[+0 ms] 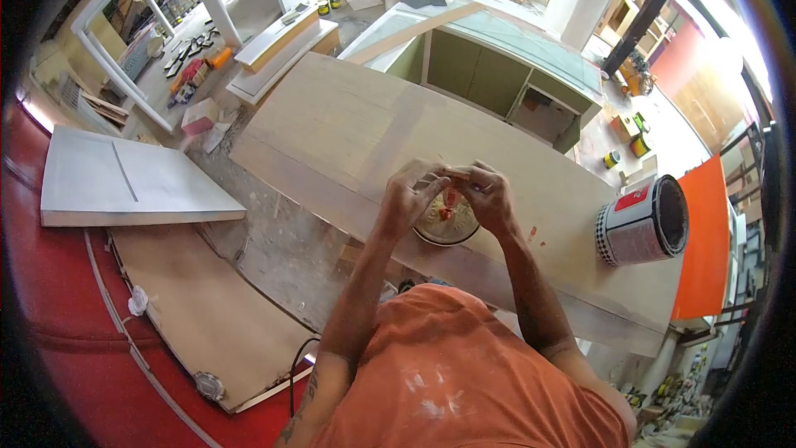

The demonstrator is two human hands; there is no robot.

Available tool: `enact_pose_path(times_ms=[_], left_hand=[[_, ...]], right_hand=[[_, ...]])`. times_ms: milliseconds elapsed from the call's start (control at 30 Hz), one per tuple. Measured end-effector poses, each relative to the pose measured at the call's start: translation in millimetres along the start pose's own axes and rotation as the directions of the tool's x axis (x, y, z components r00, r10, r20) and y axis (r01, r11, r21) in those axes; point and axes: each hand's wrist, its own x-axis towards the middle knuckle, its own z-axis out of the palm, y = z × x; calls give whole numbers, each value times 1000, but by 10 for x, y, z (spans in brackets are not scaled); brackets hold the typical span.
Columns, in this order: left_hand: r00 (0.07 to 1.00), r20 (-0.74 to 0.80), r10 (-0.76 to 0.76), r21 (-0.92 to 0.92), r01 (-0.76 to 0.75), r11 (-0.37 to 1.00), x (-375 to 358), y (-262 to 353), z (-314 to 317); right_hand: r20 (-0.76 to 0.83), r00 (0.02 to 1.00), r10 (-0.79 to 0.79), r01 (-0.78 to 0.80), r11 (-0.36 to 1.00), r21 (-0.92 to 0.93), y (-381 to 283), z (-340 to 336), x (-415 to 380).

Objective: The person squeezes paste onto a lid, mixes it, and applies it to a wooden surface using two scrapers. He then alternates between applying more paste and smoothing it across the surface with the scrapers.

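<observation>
Both hands meet above the board, fingers pinched together. My left hand [410,196] and my right hand [491,199] grip the ends of what looks like a small flattened tube [457,172], mostly hidden by the fingers. Just beneath them a round can lid [458,231] lies on the wooden board [323,129], bearing orange-red paste [446,214]. Some red shows between the hands and the lid. To the right of my right hand are small red smears [532,234] on the board. Farther right stands a large open can [637,222] with a grey-white label, tilted in this view.
Beyond the board is a cabinet carcass [477,70] with a glassy top. A white panel [137,178] and a brown panel [199,299] lie at left over a red surface [50,282]. An orange panel [703,241] stands at right; small cans [639,145] sit behind.
</observation>
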Motion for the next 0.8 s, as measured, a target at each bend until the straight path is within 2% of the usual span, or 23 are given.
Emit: enact_pose_path(times_ms=[167,233,300,400,567,667,733,800], left_hand=[[997,-10,-76,-121,74,990,2,-87,28],[996,-14,-90,-152,87,985,-1,-149,29],[997,-43,57,-90,-61,994,20,-161,35],[984,-103,145,-8,-147,989,25,-81,41],[985,-98,140,0,-141,990,20,21,71],[989,-90,120,4,-120,993,9,9,86],[991,-82,102,18,-101,995,-12,38,83],[998,-16,55,-65,-56,996,-20,87,68]], right_hand=[[49,998,-28,36,983,-179,-65,0,-32],[41,998,-52,58,983,-176,-38,13,-55],[36,996,-80,85,981,-173,-58,10,-53],[60,993,-97,102,992,-79,-141,-46,-52],[177,981,73,-47,988,-145,-209,-165,-11],[208,972,109,-54,966,-254,-326,-211,-2],[214,971,106,-51,967,-248,-300,-237,5],[219,971,98,-44,970,-241,-304,-230,5]])
